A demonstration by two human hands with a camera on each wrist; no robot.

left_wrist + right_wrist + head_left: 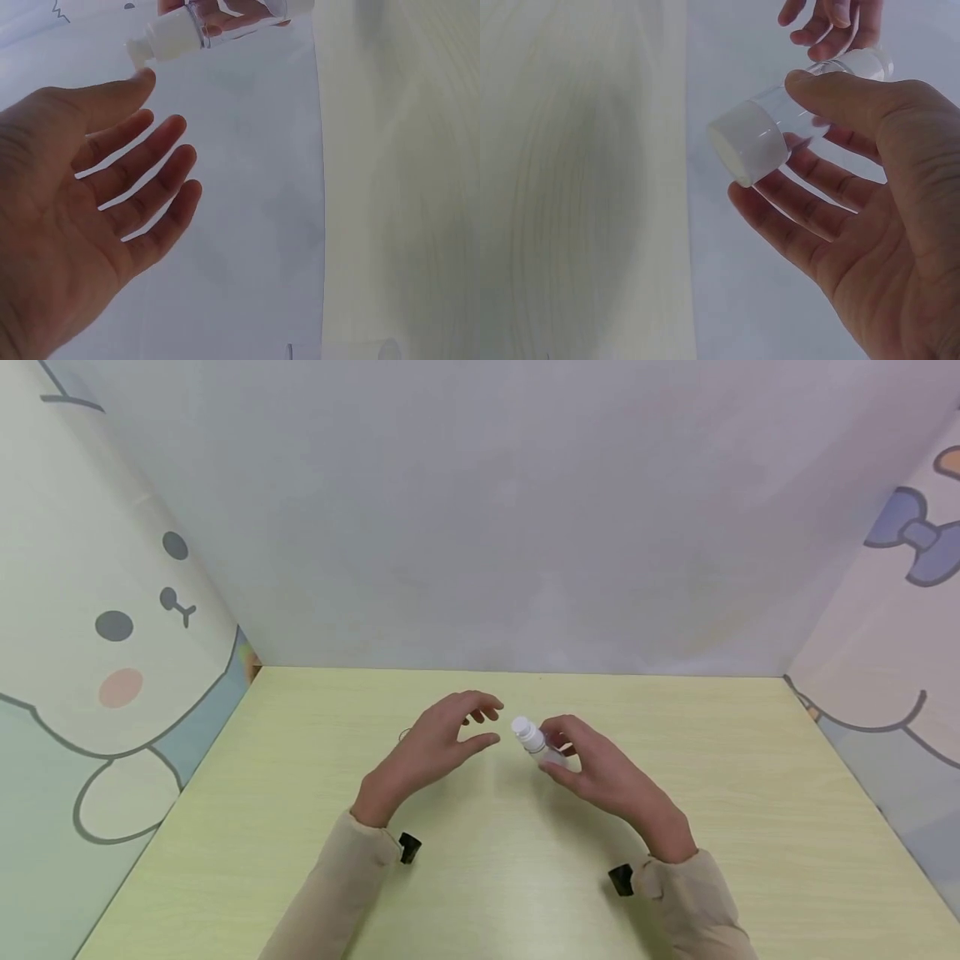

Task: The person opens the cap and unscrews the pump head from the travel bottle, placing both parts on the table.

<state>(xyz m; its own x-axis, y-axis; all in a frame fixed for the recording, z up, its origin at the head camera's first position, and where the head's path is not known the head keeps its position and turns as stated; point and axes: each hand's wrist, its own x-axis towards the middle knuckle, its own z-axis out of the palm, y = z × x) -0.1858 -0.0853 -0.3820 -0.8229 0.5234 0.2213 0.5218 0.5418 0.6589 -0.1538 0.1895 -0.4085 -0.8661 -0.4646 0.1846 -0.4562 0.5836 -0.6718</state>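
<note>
My right hand holds a small clear pump bottle above the table, its white pump top tilted up and to the left. In the right wrist view the thumb and fingers grip the bottle's transparent body, and its white base points toward the camera. My left hand hovers to the left of the bottle, fingers spread and loosely bent, holding nothing. From the left wrist, the thumb appears just below the white pump nozzle; whether they touch I cannot tell.
A pale wood-grain table lies beneath both hands. Behind it rises a plain grey-white backdrop, with cartoon-printed panels at the sides. A thin round outline, partly hidden, shows behind the left hand.
</note>
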